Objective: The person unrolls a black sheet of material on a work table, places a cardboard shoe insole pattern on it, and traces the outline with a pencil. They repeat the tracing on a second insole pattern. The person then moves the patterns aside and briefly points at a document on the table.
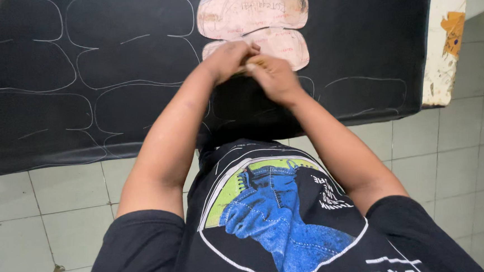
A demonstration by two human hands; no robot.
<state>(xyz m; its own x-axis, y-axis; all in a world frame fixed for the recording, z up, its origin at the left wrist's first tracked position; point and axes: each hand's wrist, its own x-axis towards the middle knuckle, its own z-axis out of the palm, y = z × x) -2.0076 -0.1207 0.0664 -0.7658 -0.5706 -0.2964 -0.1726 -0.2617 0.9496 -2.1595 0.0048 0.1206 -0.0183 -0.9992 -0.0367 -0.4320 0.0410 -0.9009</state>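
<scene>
Pale square floor tiles run along the near side of a bench covered by a black sheet, and the sheet is marked all over with white chalk outlines of rounded, lobed shapes. At the bench's right end a white edge shows chipped paint and an orange patch.

Toward the far edge of the bench, a little right of its middle, lie two pinkish cardboard templates. The larger template sits closest to the far edge, with faint writing on it. The smaller template lies just on the near side of it, touching or nearly touching it along their shared edge.

Both arms reach forward from a person in a black printed T-shirt. The left hand rests fingers-down on the near left part of the smaller template, pressing on it. The right hand is just beside the left, the two touching, at the template's near edge. Its fingers are curled closed around a small, light-coloured marking stick, of which only a tip shows between the hands; motion blur makes its kind hard to tell.
</scene>
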